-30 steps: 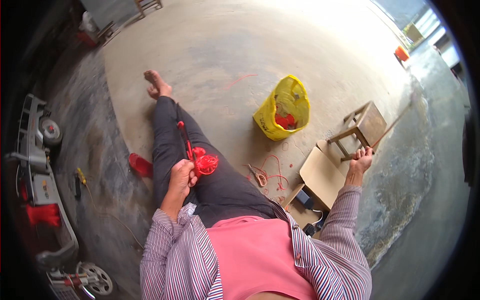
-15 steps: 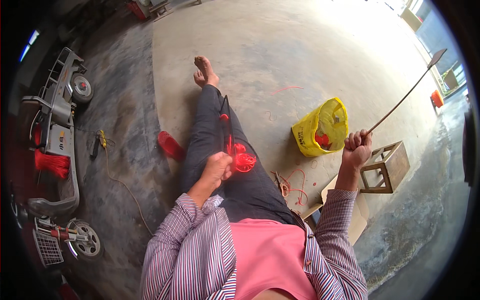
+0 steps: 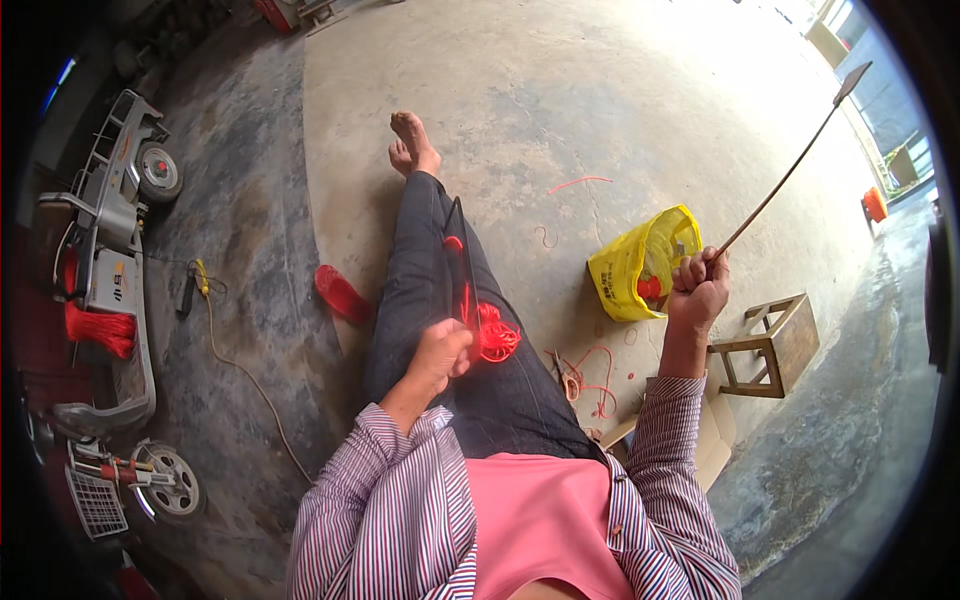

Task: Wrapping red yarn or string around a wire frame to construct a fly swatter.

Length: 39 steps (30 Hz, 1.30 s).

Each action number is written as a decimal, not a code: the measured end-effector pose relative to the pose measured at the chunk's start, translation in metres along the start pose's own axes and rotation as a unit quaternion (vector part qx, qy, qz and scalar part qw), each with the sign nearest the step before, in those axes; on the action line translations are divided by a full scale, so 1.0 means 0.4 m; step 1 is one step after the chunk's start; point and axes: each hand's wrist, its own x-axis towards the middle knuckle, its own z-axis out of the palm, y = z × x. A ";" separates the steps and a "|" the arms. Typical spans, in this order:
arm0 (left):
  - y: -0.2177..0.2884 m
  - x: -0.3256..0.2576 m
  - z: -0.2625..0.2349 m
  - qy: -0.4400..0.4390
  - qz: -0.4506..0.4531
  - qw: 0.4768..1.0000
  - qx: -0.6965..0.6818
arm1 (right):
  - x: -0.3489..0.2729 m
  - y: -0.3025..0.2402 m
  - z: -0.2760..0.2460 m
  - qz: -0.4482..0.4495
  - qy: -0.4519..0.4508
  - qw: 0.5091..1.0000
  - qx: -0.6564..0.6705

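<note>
Closed over my lap, my left hand (image 3: pixel 440 355) grips the near end of a thin dark looped frame (image 3: pixel 459 215), smeared by motion, with red cord on it. A loose bundle of red cord (image 3: pixel 498 340) lies on my dark trousers just right of that hand. My right hand (image 3: pixel 698 288), raised to the right, is wrapped round a long thin stick (image 3: pixel 770 190). A flat dark paddle (image 3: pixel 852 82) tops the stick, which slants up and away to the right. What the left fingers pinch underneath is hidden.
A yellow bag (image 3: pixel 612 275) with red scraps stands left of my right hand. Beyond that hand is a wooden stool (image 3: pixel 795 345), with a cardboard box (image 3: pixel 715 440) nearer. A red slipper (image 3: pixel 340 295) lies left of my legs. A vehicle (image 3: pixel 118 285) stands far left.
My right hand has shifted slightly left, and the stick's paddle end has swung up and left. My left hand sits slightly lower and further right, still holding the looped frame.
</note>
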 end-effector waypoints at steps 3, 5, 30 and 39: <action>0.002 0.002 -0.002 -0.010 -0.010 1.000 0.004 | 0.006 0.012 0.014 0.001 0.000 1.000 -0.020; 0.001 0.005 -0.003 -0.013 -0.016 1.000 0.002 | 0.006 0.018 0.030 -0.004 0.011 0.999 -0.033; -0.016 0.038 -0.025 -0.050 -0.040 0.998 -0.012 | 0.005 0.094 0.092 0.010 -0.048 0.997 -0.054; -0.022 0.042 -0.024 -0.042 -0.032 0.998 -0.023 | 0.003 0.102 0.100 0.017 -0.042 0.997 -0.062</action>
